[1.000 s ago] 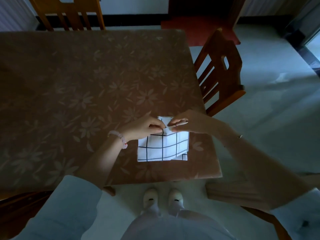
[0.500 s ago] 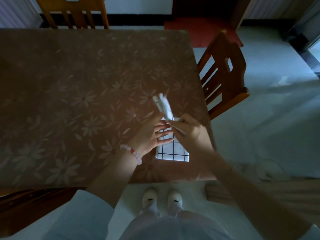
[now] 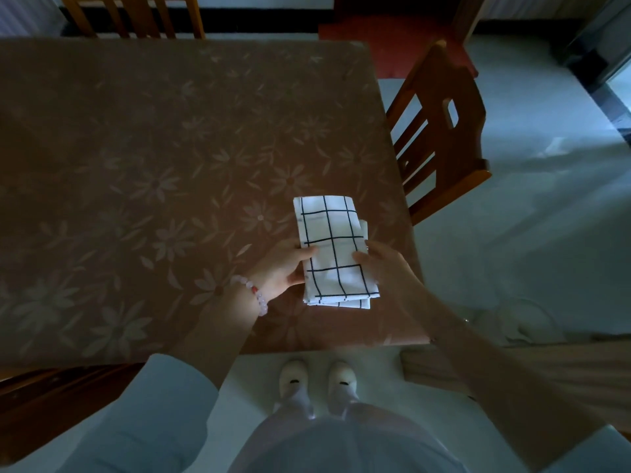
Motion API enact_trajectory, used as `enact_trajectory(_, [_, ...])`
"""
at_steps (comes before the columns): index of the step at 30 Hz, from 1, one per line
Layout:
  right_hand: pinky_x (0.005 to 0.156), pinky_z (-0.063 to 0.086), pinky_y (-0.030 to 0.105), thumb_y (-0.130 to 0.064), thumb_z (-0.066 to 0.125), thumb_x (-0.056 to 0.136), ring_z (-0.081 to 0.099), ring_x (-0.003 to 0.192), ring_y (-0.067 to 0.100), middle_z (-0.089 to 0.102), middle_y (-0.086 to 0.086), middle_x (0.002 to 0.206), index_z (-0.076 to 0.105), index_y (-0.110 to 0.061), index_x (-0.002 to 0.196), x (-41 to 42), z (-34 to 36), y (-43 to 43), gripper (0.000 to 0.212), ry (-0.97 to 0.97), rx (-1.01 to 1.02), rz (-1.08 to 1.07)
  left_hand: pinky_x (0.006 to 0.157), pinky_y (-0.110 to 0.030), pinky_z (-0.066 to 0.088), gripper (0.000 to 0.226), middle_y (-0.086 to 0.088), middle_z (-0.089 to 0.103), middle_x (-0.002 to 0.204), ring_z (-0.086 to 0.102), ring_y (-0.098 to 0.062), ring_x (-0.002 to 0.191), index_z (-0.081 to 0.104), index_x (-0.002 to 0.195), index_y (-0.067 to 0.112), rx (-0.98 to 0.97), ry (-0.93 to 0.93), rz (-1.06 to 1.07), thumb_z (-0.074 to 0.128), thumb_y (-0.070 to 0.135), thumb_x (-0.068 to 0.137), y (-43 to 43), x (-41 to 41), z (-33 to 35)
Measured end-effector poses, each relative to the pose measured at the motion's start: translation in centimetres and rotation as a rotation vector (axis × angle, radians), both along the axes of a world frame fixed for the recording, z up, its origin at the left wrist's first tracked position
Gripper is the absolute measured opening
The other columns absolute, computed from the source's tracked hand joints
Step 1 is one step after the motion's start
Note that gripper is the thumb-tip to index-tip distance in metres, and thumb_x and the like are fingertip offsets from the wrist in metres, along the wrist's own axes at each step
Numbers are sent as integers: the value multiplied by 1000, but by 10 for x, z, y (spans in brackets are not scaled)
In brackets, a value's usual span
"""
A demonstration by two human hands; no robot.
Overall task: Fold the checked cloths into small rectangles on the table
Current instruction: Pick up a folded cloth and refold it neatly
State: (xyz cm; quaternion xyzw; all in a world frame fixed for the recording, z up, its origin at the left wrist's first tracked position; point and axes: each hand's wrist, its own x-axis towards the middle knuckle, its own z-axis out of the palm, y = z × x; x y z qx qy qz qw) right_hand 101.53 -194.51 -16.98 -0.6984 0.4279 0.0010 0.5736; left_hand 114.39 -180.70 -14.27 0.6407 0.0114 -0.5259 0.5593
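Observation:
A white cloth with a black grid (image 3: 333, 247) lies folded into a narrow rectangle near the table's near right corner. A second folded layer shows under its right and near edges. My left hand (image 3: 285, 268) grips the cloth's left edge, thumb on top and fingers beneath. My right hand (image 3: 379, 264) holds the right edge the same way, thumb on the top face. The cloth's far end points away from me.
The table (image 3: 153, 186) wears a brown cloth with a pale flower print. A wooden chair (image 3: 440, 131) stands at the right side, another chair (image 3: 133, 15) at the far side. My white shoes (image 3: 317, 378) stand on the pale floor below the near edge.
The cloth was square and flat a second ago, then one half was lifted upright and folded over. It is now a narrow rectangle, with both hands at its two long sides.

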Motion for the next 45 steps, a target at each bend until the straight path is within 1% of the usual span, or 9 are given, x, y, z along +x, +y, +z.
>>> enact_trajectory(4, [51,41,19,-14,66,86,43,47,6,47,-8,48,63,-8,76,-1,-5,-3,12,2,178,-115,73,-29,44,14,-11,60,96,54,-21,89,60,101,6,116,-279,-98,54,16,93,-6,8,-12])
enact_trajectory(11, [60,46,26,-10,63,85,43,59,15,43,4,59,61,-4,74,2,-22,-9,13,63,53,-144,77,-25,47,41,0,56,103,54,-13,90,53,127,10,187,-660,-171,56,3,87,-12,12,-35])
enact_trajectory(18, [70,55,39,-9,59,83,55,62,19,51,7,66,59,9,81,-5,-39,-13,19,210,-138,-25,83,-33,52,38,-1,61,91,61,-19,88,60,116,11,245,-703,-200,62,1,80,-12,9,-53])
enact_trajectory(23, [79,56,44,-18,67,81,66,80,23,60,-5,76,60,-19,81,-8,-42,-12,6,253,-172,-32,81,-34,52,36,4,58,83,60,-16,84,59,111,10,268,-717,-207,66,3,76,-10,4,-59])
enact_trajectory(26, [79,55,41,-24,69,80,66,84,22,64,-6,81,58,-17,98,-10,-44,-10,22,267,-203,-53,69,-21,47,33,8,56,78,56,-11,76,60,108,10,280,-749,-210,67,3,76,-8,3,-63])
enact_trajectory(30, [68,50,30,-29,67,82,63,78,19,65,-5,85,58,-19,102,-13,-44,-7,23,281,-257,-80,57,-5,38,24,11,53,73,56,-4,69,59,102,8,299,-811,-207,64,2,79,-7,0,-64])
enact_trajectory(35, [76,56,38,-29,66,83,66,79,18,67,-6,86,58,-33,83,-16,-44,-7,9,233,-258,-82,61,-16,38,17,-2,64,88,61,-13,79,63,99,7,336,-846,-219,57,2,84,-1,-4,-66])
enact_trajectory(40, [78,56,43,-26,67,83,67,76,19,67,-5,84,58,-34,74,-14,-44,-5,14,197,-251,-105,78,-28,46,19,6,58,78,58,-16,82,64,98,3,298,-796,-216,58,0,81,2,-10,-64])
enact_trajectory(45, [78,56,43,-24,66,85,66,78,20,66,-5,85,54,-36,69,-15,-41,-4,23,192,-268,-86,67,-12,40,21,6,57,81,54,-10,77,63,101,4,279,-801,-204,59,0,81,7,-13,-66])
